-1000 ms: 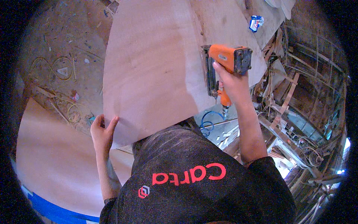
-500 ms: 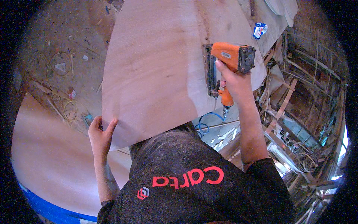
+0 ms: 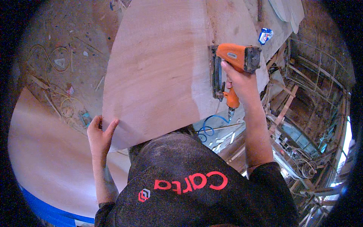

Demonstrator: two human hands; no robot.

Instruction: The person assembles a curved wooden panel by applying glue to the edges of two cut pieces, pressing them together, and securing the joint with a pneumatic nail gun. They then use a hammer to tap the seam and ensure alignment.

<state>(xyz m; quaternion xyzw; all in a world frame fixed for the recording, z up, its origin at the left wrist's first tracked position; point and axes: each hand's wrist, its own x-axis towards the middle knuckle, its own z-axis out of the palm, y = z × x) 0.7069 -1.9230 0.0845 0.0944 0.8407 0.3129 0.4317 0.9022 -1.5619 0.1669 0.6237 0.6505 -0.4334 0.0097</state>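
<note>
Seemingly aims nail gun (image 3: pixel 235 56) gripped in right hand (image 3: pixel 241 78), pinches sheet (image 3: pixel 157 72) by near-left corner with left hand (image 3: pixel 100 137), next probably needing steadiness.

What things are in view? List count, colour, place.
Nail gun: one, orange and black, right of centre
Sheet: one, light brown, centre
Boards: count unclear, pale, upper right
Packet: one, blue and white, on boards
Curved pieces: at least two, pale, top right
Hose: one, blue, below the nail gun
Second sheet: one, light brown, left
Strip: one, blue, bottom left
Floor: one, brown, upper left
Tubing: count unclear, yellow, on the floor
Wood pieces: many, brown, right
Cable coil: one, grey, lower right
Shirt: one, black, lower centre
Left grip: one, bare, on the sheet's corner
Right grip: one, bare, around the nail gun
</note>
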